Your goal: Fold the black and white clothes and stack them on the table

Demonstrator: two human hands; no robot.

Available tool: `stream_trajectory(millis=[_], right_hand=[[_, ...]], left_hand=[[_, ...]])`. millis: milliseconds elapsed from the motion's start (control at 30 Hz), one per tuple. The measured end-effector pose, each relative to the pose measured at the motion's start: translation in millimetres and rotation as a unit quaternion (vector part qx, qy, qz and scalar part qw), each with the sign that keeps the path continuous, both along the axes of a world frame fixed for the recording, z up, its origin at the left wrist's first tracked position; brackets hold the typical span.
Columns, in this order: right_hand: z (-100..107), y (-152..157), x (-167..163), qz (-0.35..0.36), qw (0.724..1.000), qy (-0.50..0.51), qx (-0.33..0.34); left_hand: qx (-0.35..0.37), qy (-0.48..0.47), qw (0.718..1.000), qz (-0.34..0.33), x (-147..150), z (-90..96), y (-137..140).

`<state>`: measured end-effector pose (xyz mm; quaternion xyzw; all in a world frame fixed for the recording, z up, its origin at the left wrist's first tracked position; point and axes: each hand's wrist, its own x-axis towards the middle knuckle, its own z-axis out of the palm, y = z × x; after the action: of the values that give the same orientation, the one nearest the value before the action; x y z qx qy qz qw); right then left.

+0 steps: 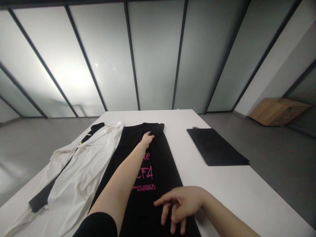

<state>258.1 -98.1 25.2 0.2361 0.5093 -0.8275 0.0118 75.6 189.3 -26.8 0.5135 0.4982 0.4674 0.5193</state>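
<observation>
A black T-shirt (160, 164) with pink lettering lies lengthwise on the white table, its sides folded in to a long strip. My left arm reaches over it, and my left hand (147, 139) is closed in a pinch on the cloth near the far end. Part of the print is hidden behind that forearm. Over the near right part of the shirt is my right hand (181, 205), fingers spread and bent, with nothing held. Whether its fingertips touch the cloth is unclear.
White clothing (81, 171) with dark pieces among it lies loosely at the left. A flat black board or folder stack (214, 146) rests near the right edge of the table (182, 118). Frosted glass panels stand behind; a wooden cabinet (276, 110) is at the far right.
</observation>
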Motion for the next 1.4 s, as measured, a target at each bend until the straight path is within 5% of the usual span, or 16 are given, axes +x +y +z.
stream_trajectory(millis=[133,233,333,400,467,533,933,1133,1400], right_hand=[[-2,-2,-5,0.019,1.000,0.015,-0.019],[0,2,-8,-0.115,0.979,-0.021,0.166],[0,9,-10,-0.207,0.852,-0.065,0.476],[-3,14,-11,-0.200,0.759,-0.089,0.613],[-7,16,-12,-0.179,0.710,-0.138,0.667],[-12,15,-15,-0.164,0.689,-0.211,0.674],[-9,9,-17,-0.077,0.712,-0.277,0.641],[-10,9,-19,-0.078,0.719,-0.275,0.633],[4,2,-24,-0.065,0.729,-0.227,0.642]], left_hand=[[-0.014,-0.011,1.000,-0.015,-3,1.6,0],[-0.010,-0.009,0.999,-0.044,-5,5.3,0],[0.002,0.010,0.998,-0.068,-6,10.9,0],[0.018,0.032,0.996,-0.076,-5,15.8,1],[0.041,0.063,0.994,-0.076,-4,20.9,2],[0.068,0.106,0.990,-0.070,-4,25.1,1],[0.150,0.474,0.868,-0.011,-7,31.5,-32],[0.164,0.528,0.833,-0.008,-3,35.1,-40],[0.183,0.530,0.828,-0.008,1,29.3,-39]])
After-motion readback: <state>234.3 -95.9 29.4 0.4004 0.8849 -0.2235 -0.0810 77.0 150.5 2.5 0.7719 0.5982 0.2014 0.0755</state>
